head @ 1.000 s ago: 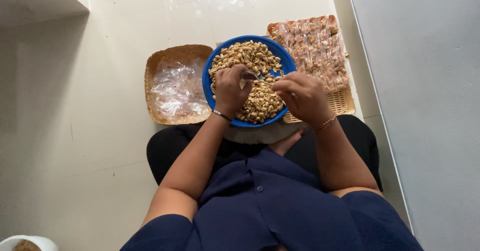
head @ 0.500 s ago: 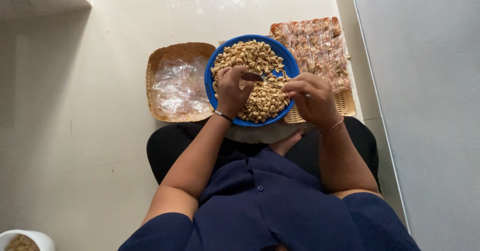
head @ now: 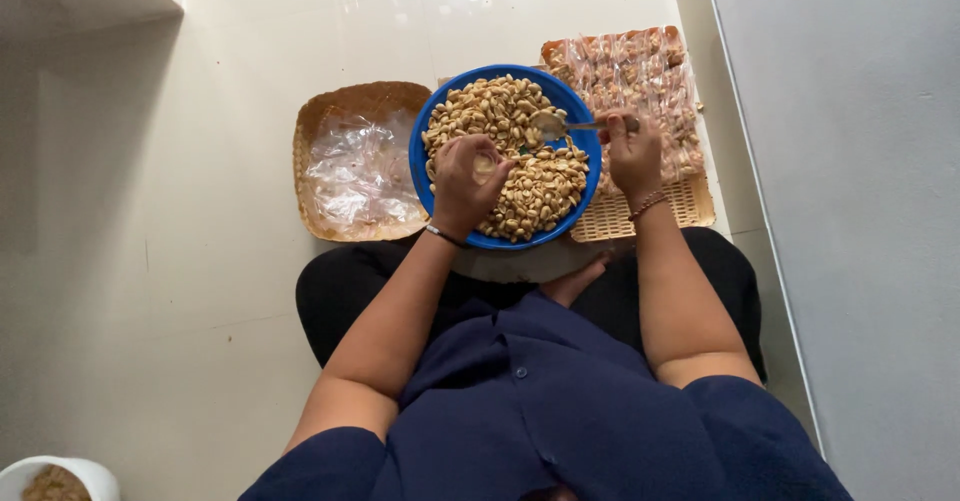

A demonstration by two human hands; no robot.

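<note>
A blue bowl (head: 584,176) heaped with peanuts (head: 490,111) rests in front of my lap. My left hand (head: 465,183) hovers over the bowl's near left side, curled around a small clear plastic bag. My right hand (head: 633,153) is at the bowl's right rim and grips a metal spoon (head: 556,124), whose head lies on the peanuts. A thin bracelet circles each wrist.
A woven tray (head: 315,126) holding empty clear plastic bags lies left of the bowl. Another woven tray (head: 640,216), filled with packed peanut bags, lies to the right by a grey wall. A white container (head: 60,476) sits at the bottom left on the cream tiled floor.
My right hand has drawn away from my left and moved to the bowl's right rim, taking the spoon back onto the peanuts. My left hand stays over the bowl.
</note>
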